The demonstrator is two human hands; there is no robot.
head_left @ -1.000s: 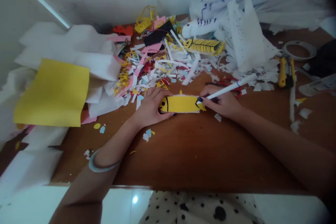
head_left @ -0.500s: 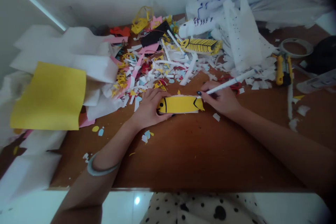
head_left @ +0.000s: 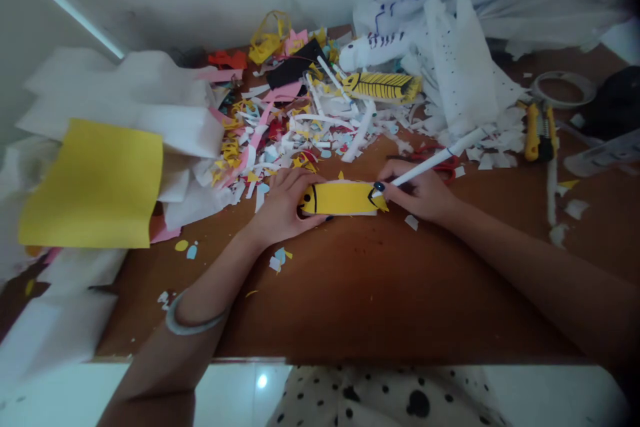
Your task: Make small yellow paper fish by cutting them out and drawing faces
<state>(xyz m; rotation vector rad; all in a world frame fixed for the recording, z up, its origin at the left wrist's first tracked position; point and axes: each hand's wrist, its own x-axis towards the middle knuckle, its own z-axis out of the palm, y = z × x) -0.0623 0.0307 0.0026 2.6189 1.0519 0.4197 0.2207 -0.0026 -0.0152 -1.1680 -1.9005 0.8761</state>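
A yellow paper fish (head_left: 343,198) lies flat on the brown table (head_left: 380,293), its head with a black eye and gill line pointing left. My left hand (head_left: 283,203) presses down on that head end. My right hand (head_left: 420,192) grips a white marker (head_left: 440,158) like a pen, with the tip touching the tail end of the fish, where black lines are drawn.
A heap of paper scraps (head_left: 300,127) and a striped yellow fish (head_left: 383,87) lie behind. A yellow sheet (head_left: 95,183) on white paper sits at left. Red scissors (head_left: 440,161), a yellow utility knife (head_left: 540,130) and a tape roll (head_left: 565,88) are at right.
The marker tip lifted slightly off the tail half a second ago and is back on it now. My left hand has stayed on the fish's head.
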